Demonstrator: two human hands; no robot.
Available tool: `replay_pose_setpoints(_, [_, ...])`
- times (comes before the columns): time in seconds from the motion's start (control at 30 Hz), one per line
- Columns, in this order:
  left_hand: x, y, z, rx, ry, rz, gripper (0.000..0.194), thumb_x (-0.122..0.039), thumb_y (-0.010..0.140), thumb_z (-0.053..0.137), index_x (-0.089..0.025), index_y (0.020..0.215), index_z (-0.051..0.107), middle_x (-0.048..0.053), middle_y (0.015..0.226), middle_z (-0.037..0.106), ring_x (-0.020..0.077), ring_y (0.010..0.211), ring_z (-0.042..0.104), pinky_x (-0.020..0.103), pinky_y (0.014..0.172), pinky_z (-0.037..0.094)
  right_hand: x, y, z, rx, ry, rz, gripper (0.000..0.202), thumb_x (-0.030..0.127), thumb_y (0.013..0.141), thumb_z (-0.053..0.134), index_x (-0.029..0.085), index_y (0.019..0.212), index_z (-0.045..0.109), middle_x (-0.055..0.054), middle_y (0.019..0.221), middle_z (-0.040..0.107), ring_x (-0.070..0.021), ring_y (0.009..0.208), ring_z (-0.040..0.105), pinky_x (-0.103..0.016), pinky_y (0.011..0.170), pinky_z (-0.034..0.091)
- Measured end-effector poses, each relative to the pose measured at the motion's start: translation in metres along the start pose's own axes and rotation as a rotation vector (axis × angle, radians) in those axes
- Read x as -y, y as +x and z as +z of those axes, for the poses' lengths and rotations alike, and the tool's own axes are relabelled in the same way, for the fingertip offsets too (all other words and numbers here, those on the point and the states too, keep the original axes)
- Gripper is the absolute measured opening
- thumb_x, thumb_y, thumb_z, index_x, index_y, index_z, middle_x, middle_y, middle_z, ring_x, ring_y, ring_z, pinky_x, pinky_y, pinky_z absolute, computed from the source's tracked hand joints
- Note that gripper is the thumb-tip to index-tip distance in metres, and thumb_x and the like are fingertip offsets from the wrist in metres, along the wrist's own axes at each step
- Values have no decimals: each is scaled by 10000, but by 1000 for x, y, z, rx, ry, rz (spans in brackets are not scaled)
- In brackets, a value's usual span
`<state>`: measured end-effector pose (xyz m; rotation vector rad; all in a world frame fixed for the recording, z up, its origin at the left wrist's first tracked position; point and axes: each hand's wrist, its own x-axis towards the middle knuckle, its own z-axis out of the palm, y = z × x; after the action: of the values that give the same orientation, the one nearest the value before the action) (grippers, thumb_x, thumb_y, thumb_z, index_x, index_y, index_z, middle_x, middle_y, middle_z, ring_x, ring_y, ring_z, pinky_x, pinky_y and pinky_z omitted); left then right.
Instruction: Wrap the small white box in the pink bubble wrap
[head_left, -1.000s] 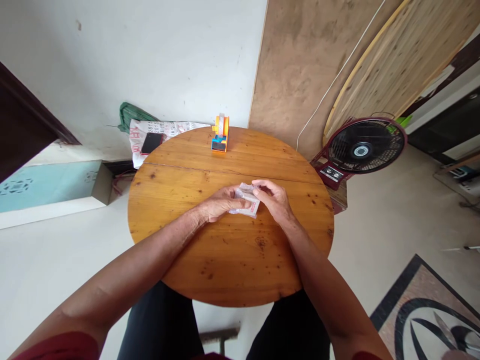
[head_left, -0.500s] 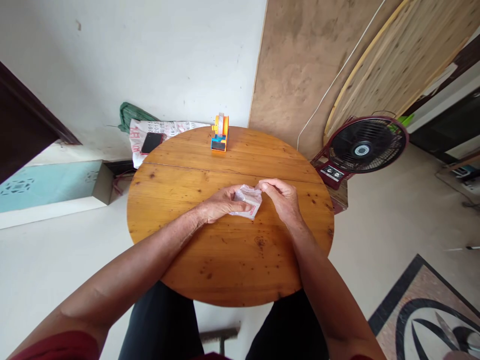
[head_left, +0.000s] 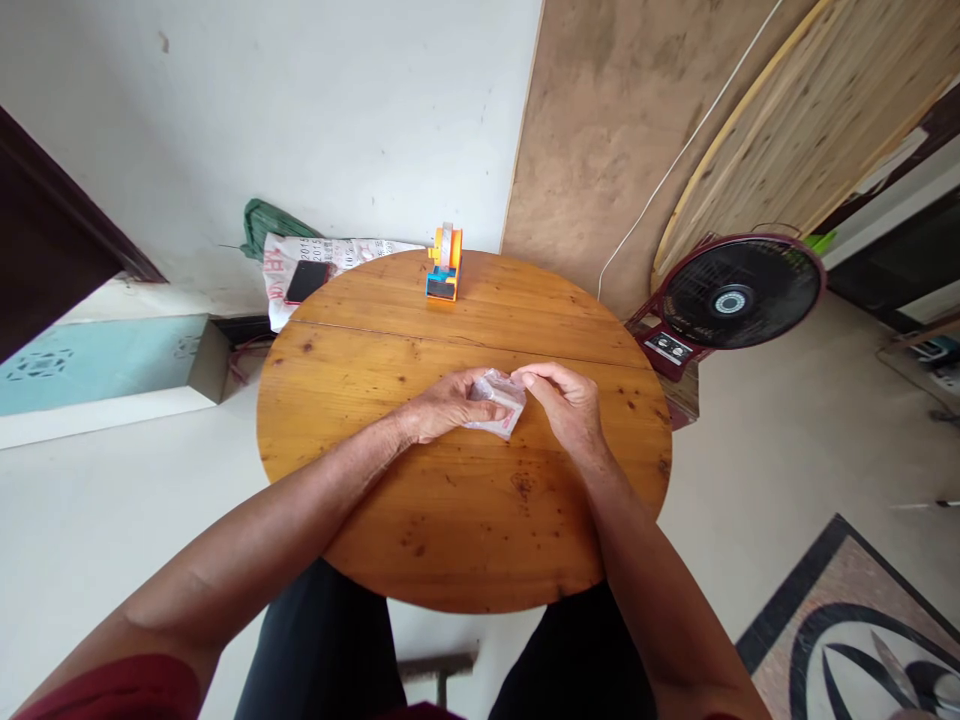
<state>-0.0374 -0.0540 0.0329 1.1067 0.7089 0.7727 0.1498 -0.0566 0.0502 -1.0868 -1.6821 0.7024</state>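
A small white box with red print, wrapped in clear plastic (head_left: 505, 397), is held over the middle of the round wooden table (head_left: 465, 540). My left hand (head_left: 448, 406) grips it from the left, thumb across its near face and fingers behind. My right hand (head_left: 564, 396) is closed in a pinch at the box's upper right corner, where thumb and forefinger meet at the edge of the plastic wrap. The other fingers of that hand are curled. What exactly lies between the fingertips is small, but it looks like the wrap.
An orange and blue tape dispenser (head_left: 445, 265) stands at the table's far edge. Beyond the left edge, a dark phone (head_left: 307, 282) lies on a printed white sack (head_left: 277, 257). To the right stands a dark red fan (head_left: 727, 300); a wooden board (head_left: 795, 130) leans behind it.
Both hands keep nearly the same hold on the wrapped box. The whole view has shifted slightly, and the fan's head looks a little different in its blur.
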Motion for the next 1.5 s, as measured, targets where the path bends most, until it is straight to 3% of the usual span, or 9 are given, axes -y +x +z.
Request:
replay_pose_setpoints(0.4, [1,2,-4,-43,-38,-14,504,-318,601,863,-149,1016,633,5,855,671,138,769,631,291,791,471,1,-5,4,60,-19,-30,139,247,848,617,230,827,753,-13,869,764,-183,817,709,-307,793,545])
replay_pose_setpoints(0.7, [1,4,-6,-66,-104,12,495,-406,627,852,-118,974,649,26,815,686,146,759,623,275,759,441,-5,-5,7,107,-139,-247,176,237,884,592,277,910,762,-3,929,766,-186,877,706,-324,836,517])
replay_pose_setpoints(0.9, [5,8,-10,-31,-311,-45,398,-408,660,835,-109,867,674,51,792,701,157,737,632,296,755,466,-9,-7,7,139,-504,-480,237,223,917,540,260,1062,724,-29,1100,735,-188,930,681,-394,912,428])
replay_pose_setpoints(1.07, [10,12,-15,-48,-385,-32,365,-410,692,813,-109,858,691,56,774,702,148,680,622,288,701,472,-5,-8,7,203,-728,-586,287,304,926,533,225,1172,658,-61,1236,672,-239,1068,612,-434,934,387])
replay_pose_setpoints(1.17, [11,12,-16,-50,-381,-14,330,-385,705,808,-113,852,693,50,769,702,140,668,620,276,687,474,-3,-10,8,179,-762,-619,286,331,913,548,237,1163,651,-77,1321,613,-270,1168,552,-457,940,385])
replay_pose_setpoints(1.3, [7,12,-18,-73,-364,18,361,-372,706,809,-113,931,697,68,838,718,154,718,642,278,698,494,0,-15,7,110,-645,-669,202,279,878,579,266,1053,679,-58,1345,586,-262,1151,569,-462,935,416])
replay_pose_setpoints(1.43, [2,10,-20,-96,-367,40,412,-362,695,816,-128,1011,692,95,970,730,193,826,667,314,757,514,-2,-15,3,-124,-398,-552,223,260,853,581,249,1060,662,-85,1340,563,-255,1116,596,-464,956,457])
replay_pose_setpoints(1.5, [1,8,-19,-91,-363,37,421,-359,699,811,-132,1033,691,102,1007,729,201,849,669,320,775,513,-6,-12,1,-160,-315,-461,291,290,850,583,230,1132,625,-109,1334,556,-272,1166,572,-478,986,455])
